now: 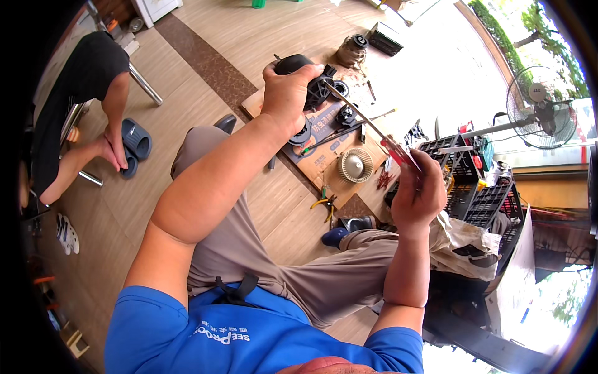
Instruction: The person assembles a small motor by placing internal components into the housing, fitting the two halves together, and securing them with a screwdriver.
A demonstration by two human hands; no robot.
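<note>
My left hand is closed around a black motor-like part, held up above the flattened cardboard. In my right hand is a screwdriver with a red and clear handle. Its long shaft points up and left, and its tip meets the black part or lies right in front of it; I cannot tell which. On the cardboard below are a pale caged blower wheel, a small black part and a round black part near my left wrist.
Pliers with yellow-and-black handles lie by the cardboard's near edge. A black box-shaped unit and a dusty motor sit at the far side. Black crates and a standing fan are at right. Another person sits at left, beside slippers.
</note>
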